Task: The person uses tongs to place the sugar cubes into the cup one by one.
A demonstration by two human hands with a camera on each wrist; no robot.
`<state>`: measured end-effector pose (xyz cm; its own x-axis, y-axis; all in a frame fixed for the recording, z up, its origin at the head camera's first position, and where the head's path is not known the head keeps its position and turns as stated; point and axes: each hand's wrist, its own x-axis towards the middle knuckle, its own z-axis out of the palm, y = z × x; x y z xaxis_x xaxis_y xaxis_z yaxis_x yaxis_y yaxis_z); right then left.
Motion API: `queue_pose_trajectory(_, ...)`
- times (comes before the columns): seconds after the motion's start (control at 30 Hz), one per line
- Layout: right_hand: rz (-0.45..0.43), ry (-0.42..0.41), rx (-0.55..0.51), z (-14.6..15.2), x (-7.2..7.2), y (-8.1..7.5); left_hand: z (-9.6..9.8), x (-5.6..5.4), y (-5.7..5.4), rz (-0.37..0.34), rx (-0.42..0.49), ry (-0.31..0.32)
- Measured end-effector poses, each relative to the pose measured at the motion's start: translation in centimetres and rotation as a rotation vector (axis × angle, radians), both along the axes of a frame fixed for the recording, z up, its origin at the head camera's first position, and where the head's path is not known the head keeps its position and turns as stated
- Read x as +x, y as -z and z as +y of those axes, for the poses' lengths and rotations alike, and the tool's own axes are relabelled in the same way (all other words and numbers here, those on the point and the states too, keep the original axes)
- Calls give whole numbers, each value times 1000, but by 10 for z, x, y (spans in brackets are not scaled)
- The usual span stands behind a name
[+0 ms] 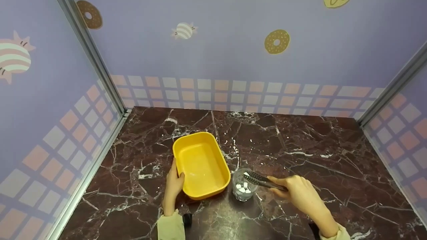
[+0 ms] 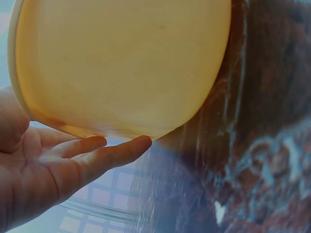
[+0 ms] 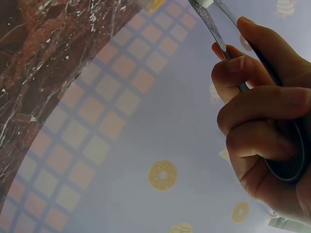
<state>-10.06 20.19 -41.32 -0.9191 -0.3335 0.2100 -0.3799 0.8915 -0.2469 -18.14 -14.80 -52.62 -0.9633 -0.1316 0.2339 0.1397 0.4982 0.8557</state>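
Observation:
My left hand (image 1: 173,185) grips the left wall of a yellow rectangular plastic tub (image 1: 201,163), thumb over the rim and fingers along the outside. The tub's inside shows bare. In the left wrist view, the fingers (image 2: 114,154) lie against its underside edge. My right hand (image 1: 302,193) holds dark tongs (image 1: 262,181), fingers curled round the handle in the right wrist view. Their perforated tips are over the mouth of a clear glass (image 1: 243,197). Between the tips is a white cube (image 3: 206,3). Several more white cubes (image 1: 241,188) lie in the glass, right beside the tub.
The dark red marbled tabletop (image 1: 320,173) runs back to a lilac wall (image 1: 220,43) printed with sweets and checks. Side panels (image 1: 36,133) with metal edging stand at left and right.

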Motion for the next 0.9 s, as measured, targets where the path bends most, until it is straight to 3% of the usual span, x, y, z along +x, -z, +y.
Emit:
queue_pose_trajectory(0.3, -48, 13, -4, 1, 0, 3, 1, -1, 1, 15, 1, -12)
queue_pose_trajectory(0.9, -81, 35, -57, 8, 3, 0, -1, 0, -1, -29, 11, 1)
